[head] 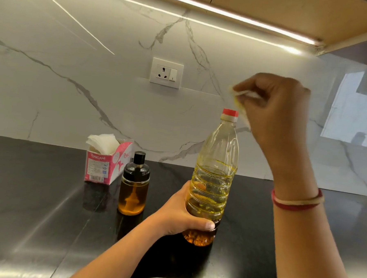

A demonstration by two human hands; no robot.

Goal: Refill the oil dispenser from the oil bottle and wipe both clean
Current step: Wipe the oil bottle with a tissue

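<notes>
A clear plastic oil bottle with a red cap stands upright on the black counter, with amber oil low in its base. My left hand grips its lower body. My right hand hovers beside and above the cap, pinching a crumpled, oil-stained white tissue. The glass oil dispenser with a black lid stands left of the bottle, about half full of amber oil, closed and apart from both hands.
A pink tissue box with white tissues sticking out stands behind the dispenser near the marble wall. A wall socket sits above. The black counter stretches left and front.
</notes>
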